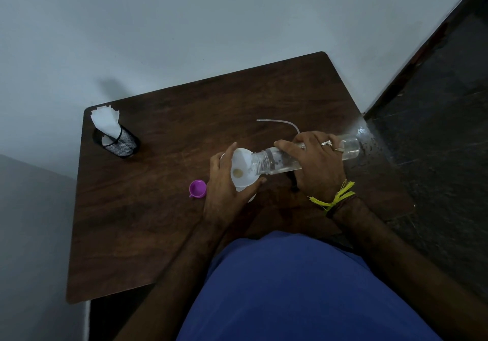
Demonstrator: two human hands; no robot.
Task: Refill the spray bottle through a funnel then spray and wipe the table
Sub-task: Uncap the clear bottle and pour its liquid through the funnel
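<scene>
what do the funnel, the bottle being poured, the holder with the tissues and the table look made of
Funnel: probably plastic, opaque white and smooth.
Bottle: clear plastic by the look; you see through it, and the neck is ribbed.
Holder: black mesh, likely metal; fine perforations show.
Table: dark brown wood grain with a dull sheen and faint scratches, possibly laminate.

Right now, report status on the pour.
Left hand grips funnel. Right hand tips clear bottle into it. Purple cap beside funnel, nothing blocking.
</scene>
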